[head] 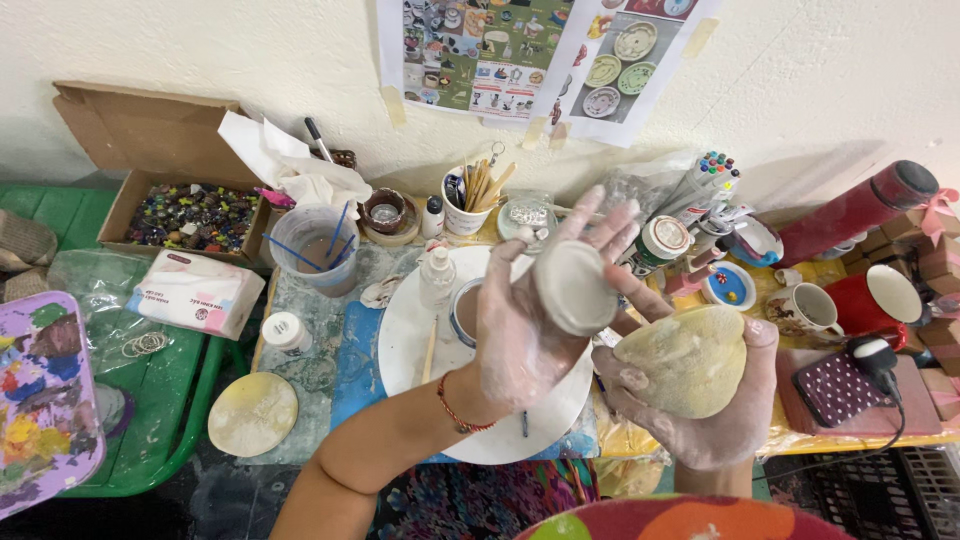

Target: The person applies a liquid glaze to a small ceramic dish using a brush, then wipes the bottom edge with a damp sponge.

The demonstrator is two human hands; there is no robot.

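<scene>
The left hand, dusted white, grips a small pale disc between palm and spread fingers, above a white round board. Just right, the right hand cups a yellowish sponge from below. Behind the board stand a water cup, a stick pot and markers. Far right sit mugs; left, a tissue pack and a bead box.

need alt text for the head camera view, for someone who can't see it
Two clay-dusted hands over a cluttered craft table: the left hand holds a round grey clay disc, the right hand cups a yellowish sponge, above a white round board.
</scene>
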